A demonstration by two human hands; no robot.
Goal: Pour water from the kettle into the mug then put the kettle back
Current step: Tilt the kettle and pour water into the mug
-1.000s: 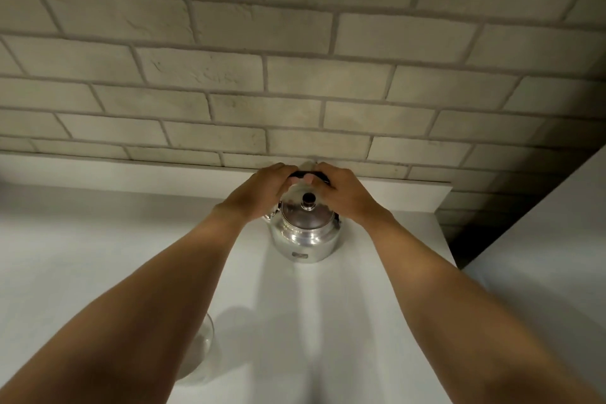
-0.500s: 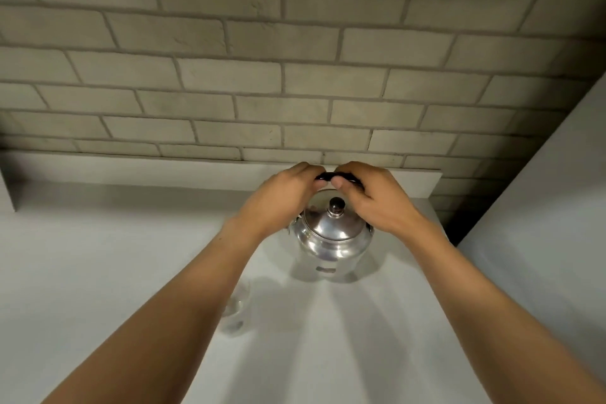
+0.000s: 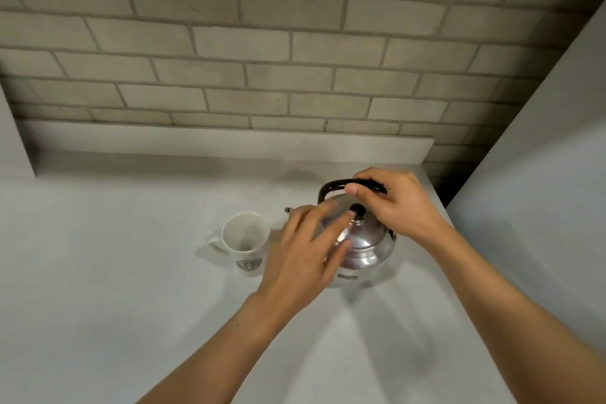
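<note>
A pale grey tabletop [image 3: 114,272] runs back to a low raised ledge [image 3: 223,141] along its far edge, behind which rises a wall of grey-beige bricks [image 3: 262,43], while a plain grey panel [image 3: 541,157] closes the right side, its corner shadowed.

Bare forearms, no sleeves, bare hands [image 3: 398,203]

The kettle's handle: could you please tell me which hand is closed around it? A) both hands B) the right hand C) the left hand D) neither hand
B: the right hand is curled around the kettle's black handle, while the left hand is open with fingers spread by the lid.
</note>
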